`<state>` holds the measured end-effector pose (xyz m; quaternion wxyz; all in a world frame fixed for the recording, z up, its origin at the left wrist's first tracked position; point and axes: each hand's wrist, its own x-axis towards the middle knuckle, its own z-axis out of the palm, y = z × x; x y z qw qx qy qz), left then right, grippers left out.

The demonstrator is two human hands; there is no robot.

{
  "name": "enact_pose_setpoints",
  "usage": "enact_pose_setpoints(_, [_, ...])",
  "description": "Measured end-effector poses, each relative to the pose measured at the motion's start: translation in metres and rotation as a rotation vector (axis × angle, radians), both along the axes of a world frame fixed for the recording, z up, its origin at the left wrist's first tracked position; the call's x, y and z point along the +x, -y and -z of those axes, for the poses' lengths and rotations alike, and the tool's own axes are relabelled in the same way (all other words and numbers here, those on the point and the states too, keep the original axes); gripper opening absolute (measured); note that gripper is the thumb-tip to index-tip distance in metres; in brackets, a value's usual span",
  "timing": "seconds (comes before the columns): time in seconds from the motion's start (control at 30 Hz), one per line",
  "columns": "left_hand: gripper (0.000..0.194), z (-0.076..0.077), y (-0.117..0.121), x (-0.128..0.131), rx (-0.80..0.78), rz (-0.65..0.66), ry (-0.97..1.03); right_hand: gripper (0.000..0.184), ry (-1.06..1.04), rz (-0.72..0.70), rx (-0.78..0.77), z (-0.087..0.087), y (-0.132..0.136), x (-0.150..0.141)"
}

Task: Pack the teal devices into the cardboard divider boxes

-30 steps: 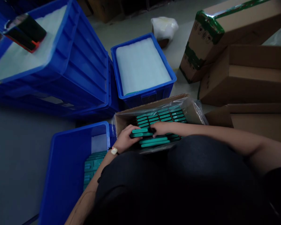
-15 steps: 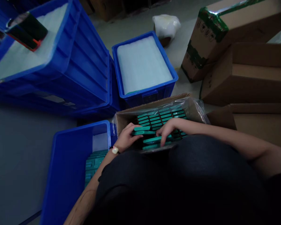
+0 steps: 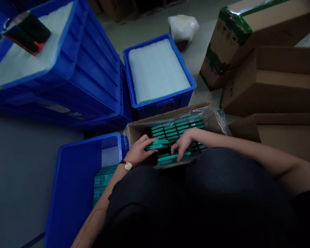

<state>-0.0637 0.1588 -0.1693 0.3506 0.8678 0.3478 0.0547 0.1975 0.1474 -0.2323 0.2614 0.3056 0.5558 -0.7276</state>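
A cardboard box (image 3: 170, 117) lined with clear plastic stands in front of my lap. Rows of flat teal plastic pieces (image 3: 182, 124) stand on edge inside it, with dark dividers between them. My left hand (image 3: 138, 151) is closed on a couple of similar teal pieces (image 3: 157, 146) at the box's left side, thumb below and fingers above. Over the near side of the box, my right hand (image 3: 182, 144) points down with its fingers apart. Its fingertips touch a teal piece (image 3: 167, 158) by the near wall; the lower part of that piece is hidden.
Left of my lap, a blue bin (image 3: 74, 172) holds more teal pieces (image 3: 103, 181). Beyond the box is a blue crate (image 3: 192, 84) topped with white sheets. Larger blue crates (image 3: 92, 65) stand at the left. Cardboard boxes (image 3: 237, 88) occupy the right; a white bag (image 3: 183, 27) lies behind.
The teal piece under my right hand sits lower in the box, and that hand's fingers have spread. The pieces in my left hand have shifted slightly; the hand stays nearly in place.
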Motion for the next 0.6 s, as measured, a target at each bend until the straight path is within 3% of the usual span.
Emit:
enact_pose_setpoints(0.13, [0.042, 0.009, -0.004, 0.006, 0.045, -0.001, -0.124, 0.09, 0.036, 0.002, -0.053, 0.005, 0.001, -0.003])
enact_pose_setpoints(0.27, [0.056, 0.016, -0.008, 0.008, -0.044, 0.043, -0.048, 0.086, 0.038, -0.017, 0.025, 0.003, 0.001, -0.005])
enact_pose_setpoints(0.37, [0.029, 0.017, -0.007, 0.007, -0.075, 0.053, -0.002, 0.085, 0.062, -0.009, 0.051, 0.002, 0.001, -0.005])
enact_pose_setpoints(0.43, [0.032, 0.017, -0.005, 0.007, -0.014, 0.075, -0.006, 0.086, 0.068, 0.01, 0.047, 0.001, 0.001, -0.005])
enact_pose_setpoints(0.5, [0.023, 0.018, -0.003, 0.01, 0.013, 0.118, -0.021, 0.085, 0.05, 0.012, 0.046, 0.0, 0.002, -0.005])
enact_pose_setpoints(0.6, [0.044, 0.028, -0.003, 0.016, -0.062, 0.157, -0.145, 0.08, 0.021, 0.008, 0.068, -0.004, 0.003, -0.006])
